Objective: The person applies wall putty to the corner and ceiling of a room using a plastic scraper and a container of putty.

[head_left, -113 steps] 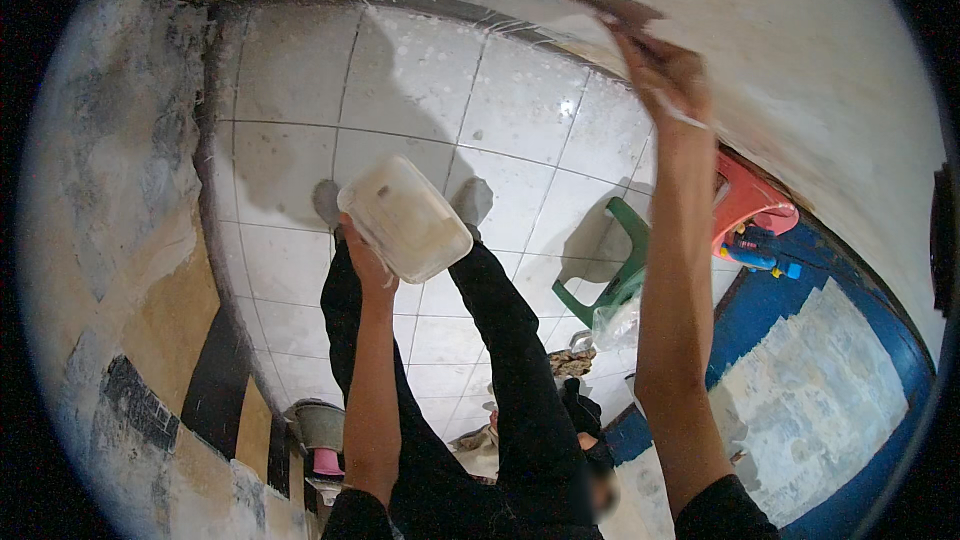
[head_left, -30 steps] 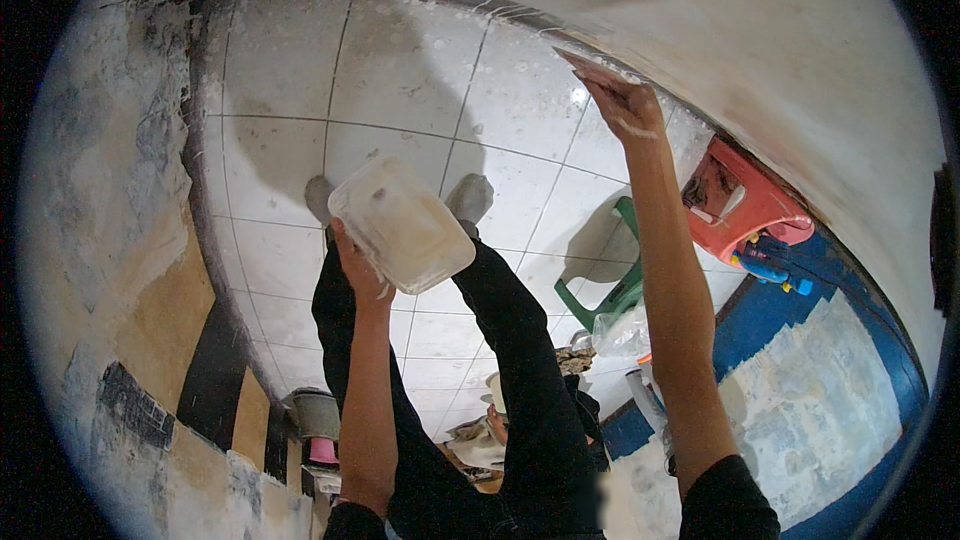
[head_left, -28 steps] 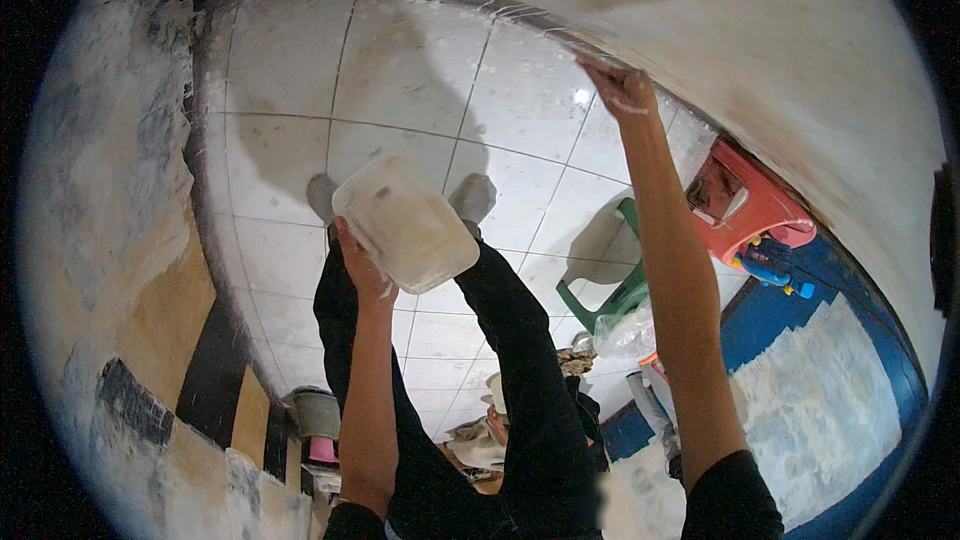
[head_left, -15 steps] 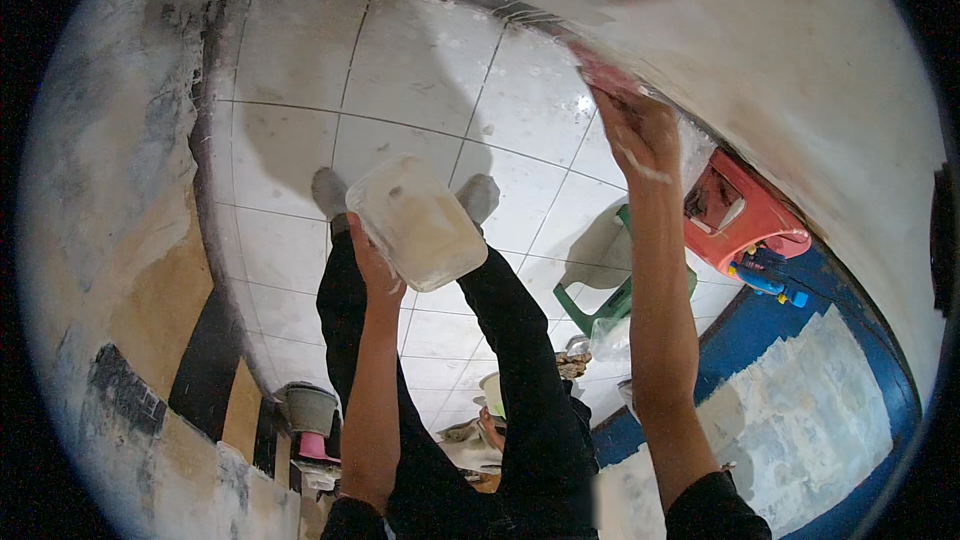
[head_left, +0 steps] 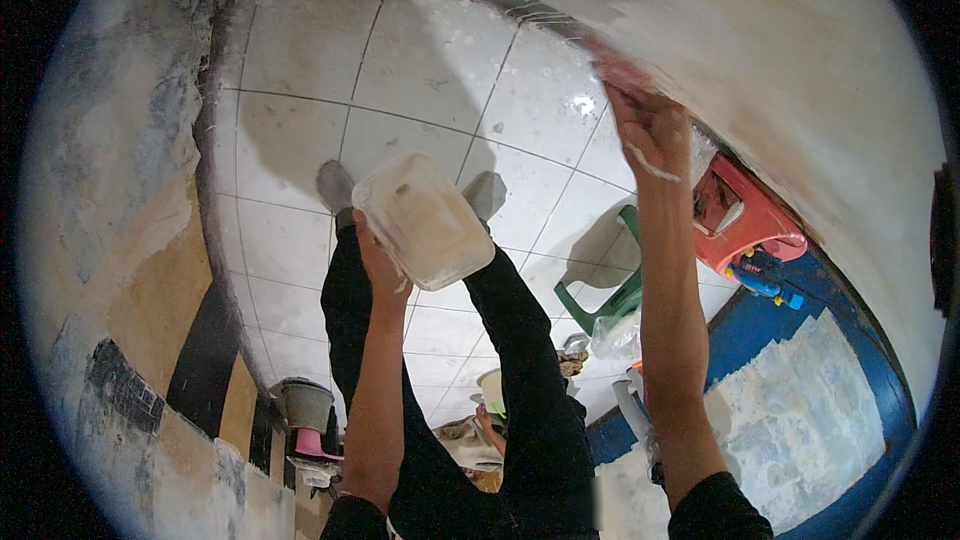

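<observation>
Left hand clasped the milky, rectangular plastic tub over the white-tiled floor; right hand gripped a blurred, flat reddish tool low along the off-white wall, and light, even pressure looked best!

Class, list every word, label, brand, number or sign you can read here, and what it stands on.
None can be read.
Pale container: no lettering shows.
Reddish flat tool: blurred; cannot tell.
Blue object: too small to tell.
Dark wall patch: faint marks, too unclear to call writing.
</observation>
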Motion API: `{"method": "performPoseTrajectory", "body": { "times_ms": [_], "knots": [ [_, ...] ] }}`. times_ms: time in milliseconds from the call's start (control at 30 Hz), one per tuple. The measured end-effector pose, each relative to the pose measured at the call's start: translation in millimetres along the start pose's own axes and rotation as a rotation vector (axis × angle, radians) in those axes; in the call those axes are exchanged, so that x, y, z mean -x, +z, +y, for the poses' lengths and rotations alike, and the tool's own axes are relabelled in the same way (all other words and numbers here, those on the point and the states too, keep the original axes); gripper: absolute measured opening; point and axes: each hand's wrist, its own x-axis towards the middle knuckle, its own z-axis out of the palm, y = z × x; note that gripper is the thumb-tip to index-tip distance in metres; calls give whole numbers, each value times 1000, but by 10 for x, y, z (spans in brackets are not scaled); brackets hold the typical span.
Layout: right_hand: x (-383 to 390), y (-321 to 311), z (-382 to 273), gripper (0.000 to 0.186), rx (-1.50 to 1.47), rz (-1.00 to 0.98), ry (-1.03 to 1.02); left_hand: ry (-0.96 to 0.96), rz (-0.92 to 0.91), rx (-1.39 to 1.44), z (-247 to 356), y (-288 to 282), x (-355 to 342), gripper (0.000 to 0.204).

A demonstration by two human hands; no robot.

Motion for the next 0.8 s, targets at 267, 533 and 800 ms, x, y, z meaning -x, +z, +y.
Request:
{"method": "performPoseTrajectory", "body": {
  "times_ms": [267, 533, 800],
  "knots": [
    [-764, -78, -76, 31, 802, -164, -182, -57, 65, 33, 73, 26, -73, 57],
    [506, 806, -761, 38, 452, -12, -75, -78, -39, 60, 110, 27, -94, 54],
    [234, 416, 291, 29, 268, -322, -27, -100, 6, 113, 231, -190, -93, 58]
  ]
}}
